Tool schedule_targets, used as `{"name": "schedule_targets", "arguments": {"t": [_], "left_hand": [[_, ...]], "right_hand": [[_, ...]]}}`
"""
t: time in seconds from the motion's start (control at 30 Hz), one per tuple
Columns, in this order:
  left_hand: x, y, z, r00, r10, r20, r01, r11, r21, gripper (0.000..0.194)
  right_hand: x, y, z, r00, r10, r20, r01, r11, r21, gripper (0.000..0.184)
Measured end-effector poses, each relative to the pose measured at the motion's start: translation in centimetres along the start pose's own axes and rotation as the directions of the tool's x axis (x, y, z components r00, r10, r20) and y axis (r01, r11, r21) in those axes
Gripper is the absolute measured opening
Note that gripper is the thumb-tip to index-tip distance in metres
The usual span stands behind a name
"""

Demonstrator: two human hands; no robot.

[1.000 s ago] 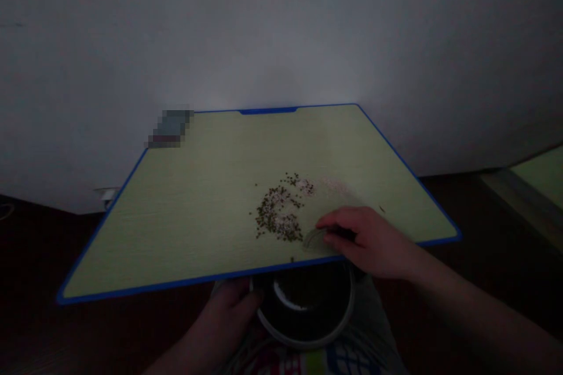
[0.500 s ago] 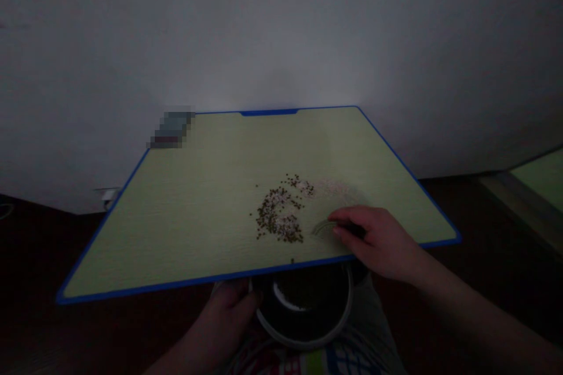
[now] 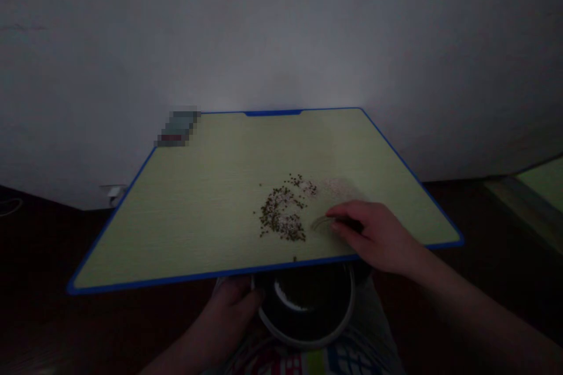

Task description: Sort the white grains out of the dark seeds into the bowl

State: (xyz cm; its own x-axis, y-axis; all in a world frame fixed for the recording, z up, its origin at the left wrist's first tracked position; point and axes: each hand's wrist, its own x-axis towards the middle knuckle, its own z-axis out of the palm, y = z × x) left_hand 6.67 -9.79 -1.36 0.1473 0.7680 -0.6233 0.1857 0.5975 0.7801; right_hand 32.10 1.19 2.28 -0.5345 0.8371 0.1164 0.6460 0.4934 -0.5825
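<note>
On the pale table with a blue edge (image 3: pixel 206 187), small dark green-brown beans (image 3: pixel 270 217) lie mixed with white rice-like grains (image 3: pixel 288 224) in a curved heap. A paler patch of grains (image 3: pixel 338 186) spreads to the right. My right hand (image 3: pixel 373 234) is closed on a thin curved piece with fine parallel lines (image 3: pixel 321 222), too dim to name surely; its tip rests just right of the heap. Below the front edge, my left hand (image 3: pixel 233 307) grips the left rim of a dark bowl (image 3: pixel 308 334) on my lap. Dark contents inside are hard to make out.
A blurred-out flat item (image 3: pixel 178 128) lies at the table's far left corner. A grey wall (image 3: pixel 281 35) stands right behind the table. One bean (image 3: pixel 294 259) sits near the front edge. A white plug (image 3: pixel 113 193) is low on the wall at left.
The view has shifted slightly, so the table appears a little further right. My right hand has barely moved, still holding the thin curved piece. My left hand stays on the bowl.
</note>
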Motion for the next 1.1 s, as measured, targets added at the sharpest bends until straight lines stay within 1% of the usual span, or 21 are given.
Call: {"name": "schedule_targets", "arguments": {"t": [0.13,0.23,0.3,0.43,0.53,0.67,0.73,0.8,0.97,1.03,1.1], "left_hand": [[-0.1,-0.3,-0.1,1.000,0.028,0.000,-0.028,0.999,0.019,0.028],[-0.1,-0.3,-0.2,0.999,0.041,-0.007,-0.041,0.998,0.040,0.027],[-0.2,-0.2,-0.2,1.000,0.029,0.002,-0.029,0.999,0.026,0.027],[-0.1,-0.2,-0.2,1.000,0.012,0.000,-0.012,1.000,-0.022,0.029],[0.0,-0.4,-0.2,1.000,0.022,-0.021,-0.022,1.000,-0.012,0.028],[0.0,-0.6,-0.3,0.997,0.059,-0.050,-0.058,0.998,0.013,0.027],[-0.1,-0.5,-0.3,0.999,0.040,-0.033,-0.040,0.999,0.004,0.028],[-0.1,-0.4,-0.3,1.000,0.022,-0.014,-0.022,1.000,0.001,0.030],[-0.2,0.0,-0.2,0.999,0.040,-0.030,-0.039,0.998,0.042,0.030],[-0.2,0.0,-0.2,0.999,0.034,-0.035,-0.032,0.999,0.036,0.029],[-0.2,-0.3,-0.5,0.997,0.044,-0.070,-0.040,0.998,0.049,0.028]], "right_hand": [[0.5,-0.8,0.4,0.998,-0.001,0.055,-0.001,1.000,0.026,0.021],[0.5,-1.0,0.2,0.994,0.002,0.108,-0.008,0.998,0.060,0.020],[0.3,-1.0,0.1,0.992,-0.005,0.124,-0.005,0.997,0.076,0.020],[0.0,-0.9,0.4,0.994,-0.001,0.112,-0.008,0.997,0.082,0.021],[0.2,-0.9,0.9,0.996,0.005,0.087,-0.011,0.998,0.067,0.021],[0.8,-1.5,1.5,0.992,-0.045,0.119,0.036,0.997,0.074,0.022],[1.2,-1.9,1.7,0.986,-0.077,0.149,0.066,0.995,0.078,0.021],[1.6,-2.3,1.8,0.975,-0.107,0.195,0.091,0.992,0.090,0.021],[1.5,-2.9,1.9,0.942,-0.167,0.293,0.137,0.983,0.120,0.022],[1.1,-2.9,1.8,0.937,-0.180,0.298,0.143,0.979,0.144,0.022],[0.6,-2.7,1.7,0.951,-0.162,0.264,0.117,0.977,0.177,0.021]]}}
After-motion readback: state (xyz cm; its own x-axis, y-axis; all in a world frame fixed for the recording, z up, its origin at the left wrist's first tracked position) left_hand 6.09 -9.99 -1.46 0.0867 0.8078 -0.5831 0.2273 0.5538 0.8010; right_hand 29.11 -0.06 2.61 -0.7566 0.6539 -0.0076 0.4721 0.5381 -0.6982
